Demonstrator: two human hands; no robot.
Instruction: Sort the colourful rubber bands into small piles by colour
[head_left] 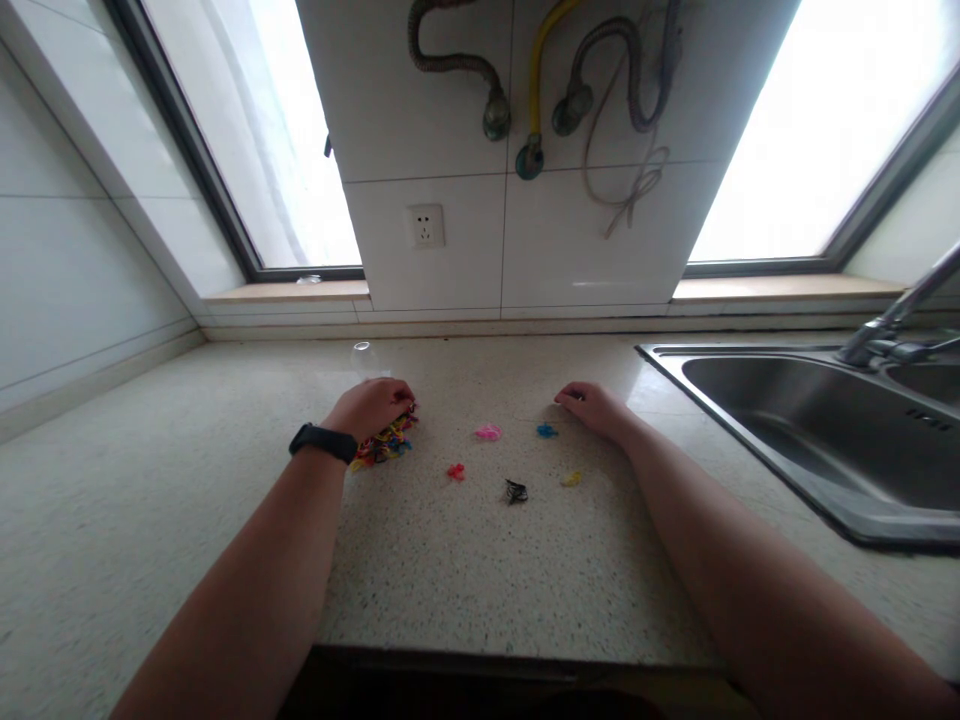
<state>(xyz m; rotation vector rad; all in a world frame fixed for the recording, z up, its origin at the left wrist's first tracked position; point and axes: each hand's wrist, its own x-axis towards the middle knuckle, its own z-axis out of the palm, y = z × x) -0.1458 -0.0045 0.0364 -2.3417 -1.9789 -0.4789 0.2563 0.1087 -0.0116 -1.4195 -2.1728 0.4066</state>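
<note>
My left hand [376,405], with a black band on its wrist, reaches over a mixed-colour pile of small rubber bands [386,440]. Its fingers are curled together against the pile's far right edge, on some of the bands. To the right, my right hand [592,408] is low over the counter with thumb and fingers pinched; whatever they hold is too small to tell. Between the hands lie small separate clusters: pink bands [488,432], blue bands [547,430], red bands [456,471], black bands [515,491] and yellow bands [572,479].
A clear plastic cup [363,358] stands behind my left hand on the speckled counter [480,580]. On the right is a steel sink [750,450] with a faucet [877,335]. Hoses [535,90] and a socket [426,227] are on the tiled wall.
</note>
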